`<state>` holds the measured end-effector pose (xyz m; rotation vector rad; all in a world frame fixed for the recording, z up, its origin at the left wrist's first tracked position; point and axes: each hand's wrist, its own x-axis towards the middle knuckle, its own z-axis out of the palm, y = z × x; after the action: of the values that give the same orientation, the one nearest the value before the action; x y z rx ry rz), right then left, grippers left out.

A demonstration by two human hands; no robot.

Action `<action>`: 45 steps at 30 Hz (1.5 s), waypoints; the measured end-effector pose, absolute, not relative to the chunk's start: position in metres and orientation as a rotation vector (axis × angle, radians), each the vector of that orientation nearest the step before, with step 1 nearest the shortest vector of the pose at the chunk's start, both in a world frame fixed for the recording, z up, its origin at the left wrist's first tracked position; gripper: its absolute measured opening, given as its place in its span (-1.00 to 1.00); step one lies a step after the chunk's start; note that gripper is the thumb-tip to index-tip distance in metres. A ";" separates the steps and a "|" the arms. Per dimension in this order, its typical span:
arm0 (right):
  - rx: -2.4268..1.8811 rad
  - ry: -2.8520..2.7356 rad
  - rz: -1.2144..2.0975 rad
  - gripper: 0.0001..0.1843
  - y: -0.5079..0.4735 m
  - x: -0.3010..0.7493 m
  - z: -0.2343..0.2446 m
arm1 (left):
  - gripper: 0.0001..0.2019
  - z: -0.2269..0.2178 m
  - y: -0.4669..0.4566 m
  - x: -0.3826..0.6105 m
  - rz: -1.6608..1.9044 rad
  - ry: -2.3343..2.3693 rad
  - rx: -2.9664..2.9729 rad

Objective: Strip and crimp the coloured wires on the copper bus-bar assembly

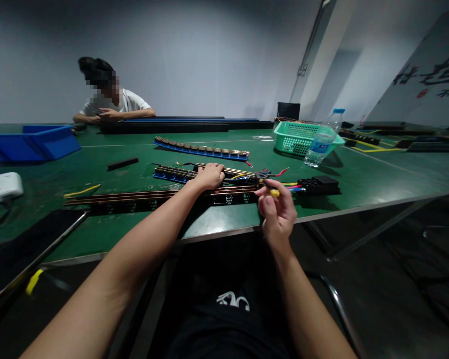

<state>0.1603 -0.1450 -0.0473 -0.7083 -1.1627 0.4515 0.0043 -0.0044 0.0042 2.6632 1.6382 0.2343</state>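
Note:
My left hand (211,176) lies over a strip carrying copper bars (232,172), its fingers curled onto the strip. A blue-based strip (172,173) sits just left of that hand. My right hand (279,207) pinches a small tool with a yellow handle (274,193); its tip and exact kind are hidden among the wires. Right by it is a bundle of dark, red and blue wires (264,174). A black connector block (318,185) on coloured leads lies to the right. Closer to me, a long black rail with copper bars (134,199) runs along the table.
A green basket (290,139) and a water bottle (324,142) stand at the back right. Another blue strip (202,148) lies behind my hands. On the left are a blue bin (52,143) and a white device (2,188). A person (114,104) sits across the table.

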 end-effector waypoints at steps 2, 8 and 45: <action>-0.670 -1.116 0.332 -0.66 -0.150 0.165 -0.042 | -0.54 0.004 -0.004 0.004 0.229 1.639 2.662; -0.741 -0.929 0.210 -0.63 -0.148 0.193 -0.021 | -0.52 0.002 -0.001 0.003 0.227 1.632 2.663; -0.755 -1.033 0.359 -0.57 -0.135 0.218 -0.041 | -0.51 0.005 -0.004 0.005 0.218 1.641 2.659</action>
<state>0.2181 -0.1348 -0.0406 -0.7551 -1.0329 0.3590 0.0045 -0.0043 0.0054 2.6586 1.6409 0.2177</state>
